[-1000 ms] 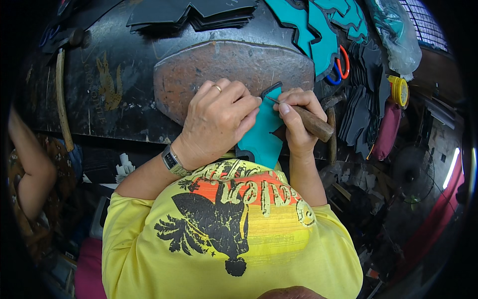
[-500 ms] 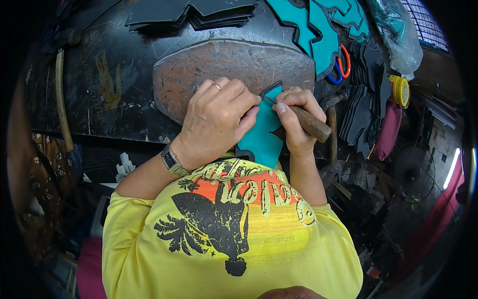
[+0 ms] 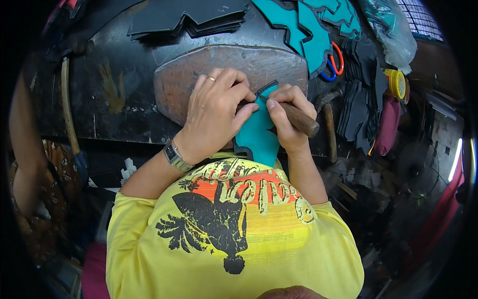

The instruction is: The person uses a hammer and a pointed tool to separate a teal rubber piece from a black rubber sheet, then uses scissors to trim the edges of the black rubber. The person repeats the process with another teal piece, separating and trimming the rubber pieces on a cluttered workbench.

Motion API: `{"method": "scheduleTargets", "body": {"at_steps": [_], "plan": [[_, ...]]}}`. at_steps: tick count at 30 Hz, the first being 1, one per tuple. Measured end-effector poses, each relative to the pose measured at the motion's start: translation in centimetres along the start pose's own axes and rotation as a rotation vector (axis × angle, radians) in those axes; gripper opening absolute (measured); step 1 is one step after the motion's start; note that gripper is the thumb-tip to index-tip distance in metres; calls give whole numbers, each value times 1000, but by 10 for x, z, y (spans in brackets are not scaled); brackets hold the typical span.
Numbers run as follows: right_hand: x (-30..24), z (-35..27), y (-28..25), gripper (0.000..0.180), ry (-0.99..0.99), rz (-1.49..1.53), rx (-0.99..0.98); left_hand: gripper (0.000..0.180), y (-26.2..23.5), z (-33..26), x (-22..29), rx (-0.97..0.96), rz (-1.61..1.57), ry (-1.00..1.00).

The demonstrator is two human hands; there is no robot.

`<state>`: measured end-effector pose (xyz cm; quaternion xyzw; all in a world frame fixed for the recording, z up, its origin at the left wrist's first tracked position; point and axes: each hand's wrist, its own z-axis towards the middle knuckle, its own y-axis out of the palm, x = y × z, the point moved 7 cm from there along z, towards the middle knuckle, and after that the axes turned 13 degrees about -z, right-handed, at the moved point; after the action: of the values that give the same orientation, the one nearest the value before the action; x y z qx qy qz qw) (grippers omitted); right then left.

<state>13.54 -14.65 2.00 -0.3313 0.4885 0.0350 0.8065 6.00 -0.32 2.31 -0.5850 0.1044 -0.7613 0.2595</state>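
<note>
A teal leather-like piece (image 3: 256,132) with a black border lies between my hands, its lower end against my yellow shirt. My left hand (image 3: 211,112) bends over its left edge, thumb and fingertips pinching the black border near the top. In my right hand (image 3: 290,112) is an awl-like tool with a thick wooden handle (image 3: 301,121). Its thin metal tip touches the border close to my left fingertips. Underneath lies a worn brown slab (image 3: 181,82), on which the top of the piece rests.
Black cut pieces (image 3: 194,20) are stacked at the back, and teal pieces (image 3: 316,42) lie back right. Scissors (image 3: 337,59) with red and blue handles, a hammer (image 3: 328,124) and a yellow round container (image 3: 396,83) are on the right. Another person's arm (image 3: 25,134) shows far left.
My left fingers have shifted along the border and the thumb now lies lower on the teal piece. The awl stays at the edge. The other person's arm has come further into view.
</note>
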Motion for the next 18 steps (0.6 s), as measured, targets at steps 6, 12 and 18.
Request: {"method": "scheduleTargets", "body": {"at_steps": [6, 12, 18], "plan": [[-7, 2, -8, 8, -61, -242, 19, 18, 2, 26, -3, -60, 93, 104], [-6, 1, -12, 8, -159, -343, 87, 17, 9, 30, -2, -29, 123, 106], [-7, -6, -16, 11, -206, -282, 71, 14, 14, 27, -2, -11, 91, 75]]}}
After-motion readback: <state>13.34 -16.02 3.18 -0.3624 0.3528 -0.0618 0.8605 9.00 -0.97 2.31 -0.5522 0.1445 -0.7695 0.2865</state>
